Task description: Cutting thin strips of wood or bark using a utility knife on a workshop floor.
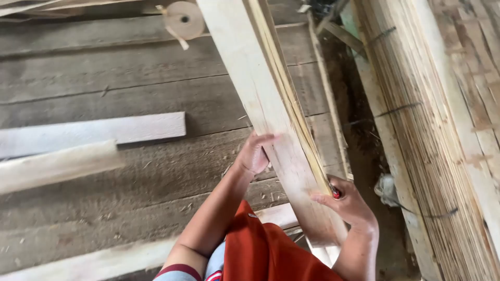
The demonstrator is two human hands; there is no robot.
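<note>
The left hand (pixel 255 153) presses its fingers flat against the left face of a pale wooden plank (pixel 271 119) slanting up over the plank floor (pixel 130 83). The right hand (pixel 346 203) curls closed around the plank's right edge lower down, pinching a small red object (pixel 336 193) against it.

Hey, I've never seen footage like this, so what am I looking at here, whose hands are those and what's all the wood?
This is a single picture from a camera worn on a person's head, looking down at their own two bare hands. No machine is involved. The left hand presses against the face of a long pale wooden plank that slants up and away. The right hand grips the plank's other edge, where thin bamboo strips lie along it, and seems to hold something small and red; I cannot tell what. Below is a worn plank floor with two loose pale boards and a roll of tape. On the right stand tied bundles of bamboo slats.
</note>
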